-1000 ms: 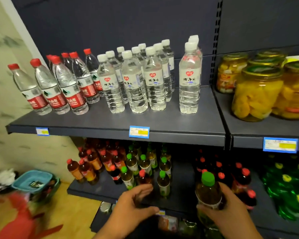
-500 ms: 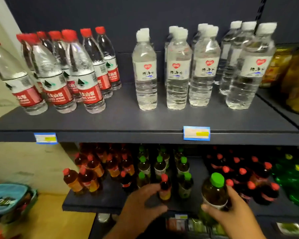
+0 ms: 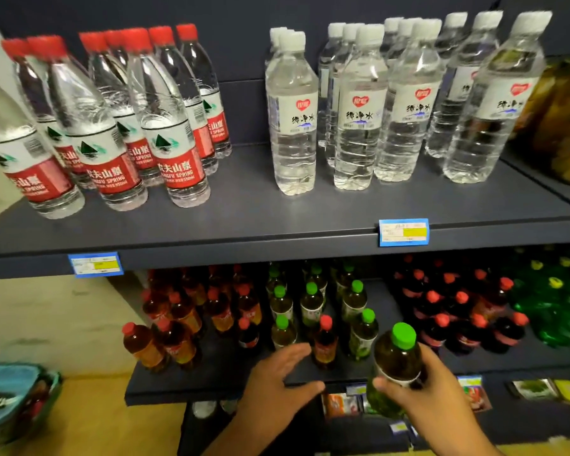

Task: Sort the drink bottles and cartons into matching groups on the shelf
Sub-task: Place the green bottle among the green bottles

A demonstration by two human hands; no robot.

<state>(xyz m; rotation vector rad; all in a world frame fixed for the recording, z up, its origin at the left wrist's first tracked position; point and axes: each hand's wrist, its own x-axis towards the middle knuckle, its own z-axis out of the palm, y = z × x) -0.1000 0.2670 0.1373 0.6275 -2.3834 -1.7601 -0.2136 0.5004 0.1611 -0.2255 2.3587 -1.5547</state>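
Bottle [image 3: 397, 357] with a green cap and dark contents was held upright in the right hand [image 3: 431, 399], thumb and fingers wrapped round its lower body. It was off the shelving, in front of the lower shelf [image 3: 211, 386] at its front edge. The left hand [image 3: 273, 386] hovered over that edge with fingers spread and straight, gripping nothing. Its fingertips were just beside a red-cap bottle [image 3: 324, 343]; contact could not be made out. That amber bottle stood at the front among the green-cap bottles [image 3: 310, 304], which stood in rows at the middle of the lower shelf. To their left stood the amber bottles [image 3: 185, 311] with red caps, and a small dark red-capped bottle stood between the two groups. To the right were dark cola bottles [image 3: 458, 311], then green bottles [image 3: 553, 307] with yellow caps. On the upper shelf [image 3: 277, 222], red-cap water [image 3: 158, 126] was grouped at the left and white-cap water [image 3: 359, 120] at the right, well apart. Jars [image 3: 563, 126] showed at the far right. Two blue price tags [image 3: 403, 232] hung on the upper shelf's front lip. A basket [image 3: 14, 396] sat on the floor at lower left.
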